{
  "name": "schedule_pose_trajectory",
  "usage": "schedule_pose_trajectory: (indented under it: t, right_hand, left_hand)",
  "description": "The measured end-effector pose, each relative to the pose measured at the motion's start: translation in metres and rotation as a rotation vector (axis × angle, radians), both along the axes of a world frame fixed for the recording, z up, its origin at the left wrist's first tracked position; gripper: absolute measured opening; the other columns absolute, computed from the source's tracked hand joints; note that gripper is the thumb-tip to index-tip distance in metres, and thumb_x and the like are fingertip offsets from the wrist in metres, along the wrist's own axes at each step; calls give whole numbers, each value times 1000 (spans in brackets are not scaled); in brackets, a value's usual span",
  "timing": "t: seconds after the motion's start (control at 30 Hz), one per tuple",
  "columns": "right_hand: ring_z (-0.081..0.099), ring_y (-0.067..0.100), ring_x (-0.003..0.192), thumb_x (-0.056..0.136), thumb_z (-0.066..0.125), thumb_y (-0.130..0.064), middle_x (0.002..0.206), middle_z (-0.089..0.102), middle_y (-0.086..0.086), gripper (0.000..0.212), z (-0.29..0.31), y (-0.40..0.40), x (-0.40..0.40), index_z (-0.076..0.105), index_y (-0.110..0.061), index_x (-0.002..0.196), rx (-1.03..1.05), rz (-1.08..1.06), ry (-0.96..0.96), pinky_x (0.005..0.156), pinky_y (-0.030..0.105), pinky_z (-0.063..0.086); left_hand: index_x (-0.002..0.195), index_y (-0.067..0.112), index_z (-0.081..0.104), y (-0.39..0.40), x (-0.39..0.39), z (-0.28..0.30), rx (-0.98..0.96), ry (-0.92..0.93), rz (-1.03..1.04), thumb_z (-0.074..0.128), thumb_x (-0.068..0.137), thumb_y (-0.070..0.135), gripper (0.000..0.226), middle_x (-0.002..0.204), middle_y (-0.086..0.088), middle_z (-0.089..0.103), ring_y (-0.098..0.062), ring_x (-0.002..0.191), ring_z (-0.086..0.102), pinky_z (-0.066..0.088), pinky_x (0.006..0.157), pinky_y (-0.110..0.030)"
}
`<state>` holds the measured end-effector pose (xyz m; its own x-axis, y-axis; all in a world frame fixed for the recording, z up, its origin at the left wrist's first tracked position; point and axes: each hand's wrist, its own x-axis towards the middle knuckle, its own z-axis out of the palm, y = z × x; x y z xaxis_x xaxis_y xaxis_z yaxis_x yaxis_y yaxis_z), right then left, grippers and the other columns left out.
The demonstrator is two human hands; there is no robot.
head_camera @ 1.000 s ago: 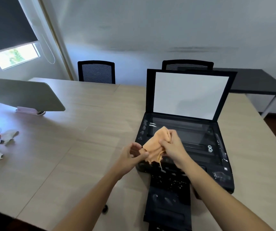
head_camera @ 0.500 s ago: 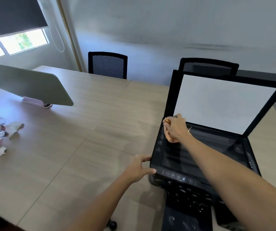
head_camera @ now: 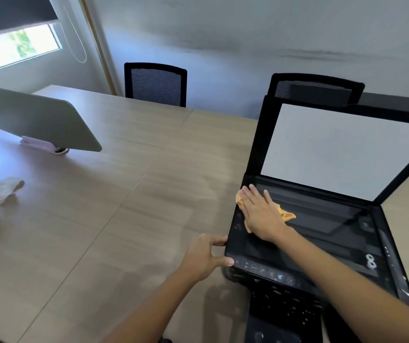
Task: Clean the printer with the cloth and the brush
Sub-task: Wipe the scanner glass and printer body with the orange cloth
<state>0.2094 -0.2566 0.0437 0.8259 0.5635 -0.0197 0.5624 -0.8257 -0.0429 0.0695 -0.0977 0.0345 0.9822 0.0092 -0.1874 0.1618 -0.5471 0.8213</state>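
Your cloth (head_camera: 285,214) is plain orange and your scanner (head_camera: 334,231) is glossy black, with a flat white lid lining (head_camera: 342,149). The surface (head_camera: 124,219) is pale wood grain. The chairs (head_camera: 155,84) are black with finely striped mesh, and the divider (head_camera: 37,117) is sage green on a pink foot (head_camera: 36,145).

Both arms in my head view are bare right to the frame edge, hands uncovered too. The left forearm (head_camera: 149,305) runs up from about 6 o'clock, slim and tapering to the wrist, ending in the left hand (head_camera: 202,256), whose thumbnail shows at the thumb tip. The right forearm (head_camera: 347,276), broader, runs from about 4 o'clock to the right hand (head_camera: 260,216).
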Motion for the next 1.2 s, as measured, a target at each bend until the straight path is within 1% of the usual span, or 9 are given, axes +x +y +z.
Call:
schedule_pose_trajectory:
  t: [0.17,0.4,0.57,0.7,0.8,0.9,1.0,1.07,1.2]
  right_hand:
    - [0,22,149,91,46,-16,161,12,2,67,5,16,47,15,-11,151,-16,-138,52,118,46,7]
    - [9,19,149,97,39,-14,161,14,2,59,-6,2,-18,16,-12,151,199,-17,45,118,39,11]
    - [11,21,149,97,38,-12,161,14,5,59,-7,-2,-4,17,-10,151,182,36,55,120,38,13]
    - [15,27,147,96,39,-8,160,18,9,55,-1,15,34,22,-5,148,171,-108,105,117,42,16]
    - [16,28,146,98,38,-8,159,21,10,52,0,14,14,24,-4,147,238,-79,135,118,41,14]
    - [16,24,147,99,39,-9,159,22,7,50,1,-7,-35,27,-7,148,322,66,172,119,35,9]
    - [16,17,147,99,40,-10,158,23,0,50,-3,-28,-62,29,-14,148,324,205,238,120,34,9]
    - [15,17,147,98,41,-9,159,22,-1,52,2,-29,-55,28,-15,149,258,189,261,120,35,9]
    - [14,26,148,91,44,1,160,18,5,63,7,0,-44,24,-9,150,258,-4,261,118,39,11]
  left_hand:
    - [120,26,68,1,-3,3,-6,4,10,83,66,26,56,119,11,70,6,112,61,47,101,-22]
    - [120,31,67,3,-1,-5,-11,1,6,82,62,36,60,119,15,69,8,111,60,49,101,-27]
    - [123,26,66,6,0,-6,-3,5,-21,84,66,32,60,122,10,68,1,111,62,45,91,-6]
    - [124,24,65,5,-2,-3,-18,8,3,85,66,32,62,121,6,70,-2,108,64,49,94,-12]
    - [125,24,65,5,-8,-3,-62,-3,46,84,68,30,61,120,6,70,0,107,64,41,81,4]
    - [128,33,57,4,-24,-13,-170,42,66,74,81,31,50,127,12,64,3,115,58,43,92,-3]
    - [138,30,46,-3,-43,-27,-371,205,84,38,100,38,39,138,13,51,-5,130,47,36,98,-5]
    - [144,27,38,-11,-47,-33,-438,319,127,16,102,44,50,139,14,43,-12,137,38,27,102,-20]
    - [145,37,34,-20,-38,-45,-461,476,220,20,98,56,53,141,9,49,-19,129,45,33,97,-37]
